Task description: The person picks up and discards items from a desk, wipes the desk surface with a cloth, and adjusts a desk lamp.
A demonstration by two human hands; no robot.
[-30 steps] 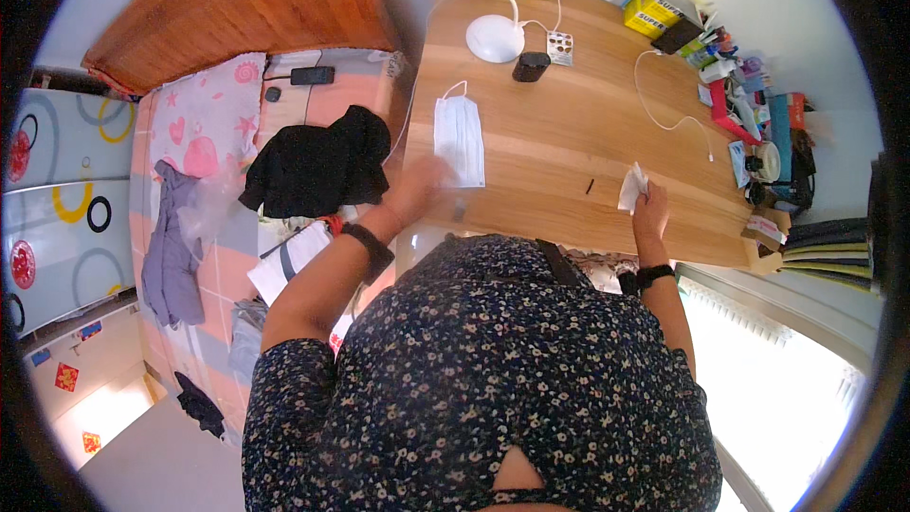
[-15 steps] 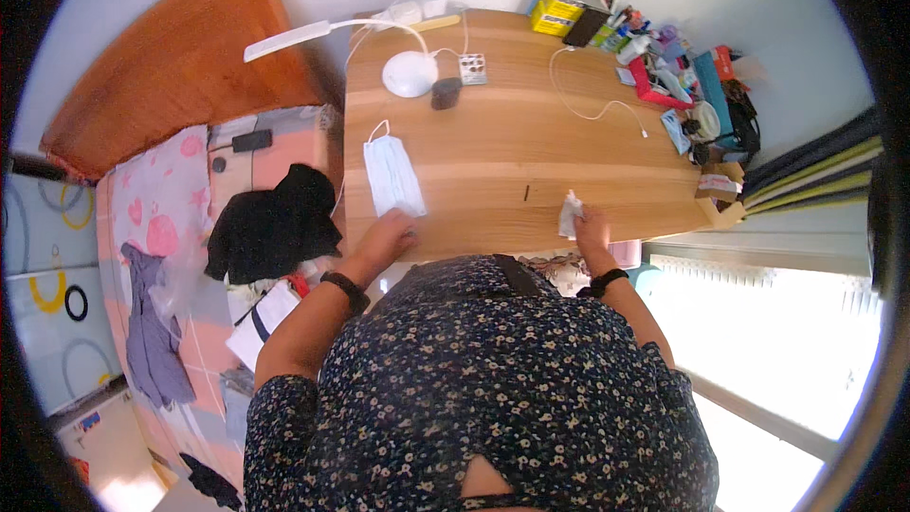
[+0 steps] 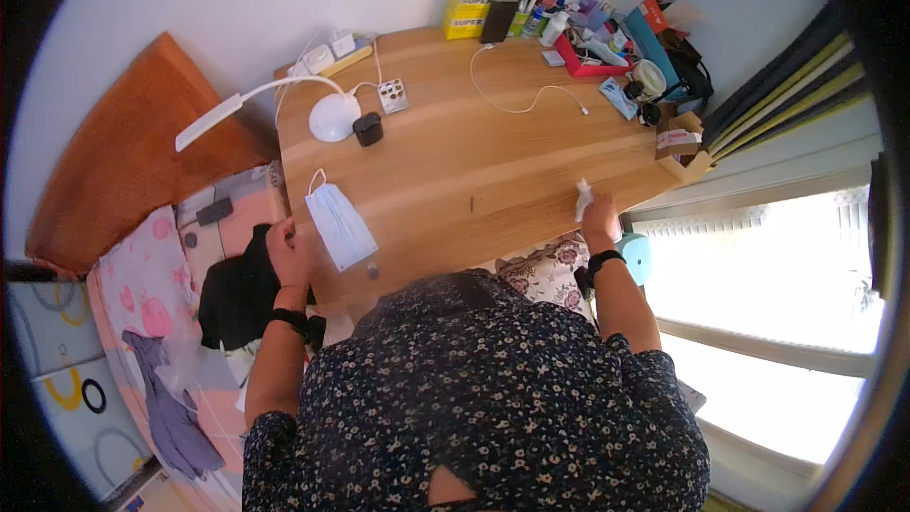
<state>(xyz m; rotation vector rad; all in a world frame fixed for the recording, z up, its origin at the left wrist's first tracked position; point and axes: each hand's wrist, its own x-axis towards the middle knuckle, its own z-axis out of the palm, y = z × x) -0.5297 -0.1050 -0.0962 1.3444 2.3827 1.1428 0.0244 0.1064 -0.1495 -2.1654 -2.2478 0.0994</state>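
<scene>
My right hand [image 3: 598, 221] is closed on a crumpled white tissue [image 3: 583, 195] above the right front edge of the wooden desk [image 3: 436, 161]. At the desk's left edge my left hand [image 3: 287, 254] hovers with loosely bent fingers and nothing visible in them. Beside it a light blue face mask [image 3: 341, 228] lies flat, one ear loop stretched out at its far end. A small greyish thing [image 3: 373, 271] sits by the mask's near corner, too small to name. A short dark stick-like piece [image 3: 472, 204] lies mid-desk.
A white desk lamp [image 3: 334, 118], a black case [image 3: 368, 129] and a power strip [image 3: 345, 61] stand back left. A white cable [image 3: 512, 111] curls across the back. Boxes, bottles and a red tray [image 3: 592, 66] crowd the back right. An open carton [image 3: 681, 145] stands at the right edge.
My left hand has moved left, away from the mask's near end to beyond the desk's left edge. My right hand still holds the tissue. The view has shifted and turned.
</scene>
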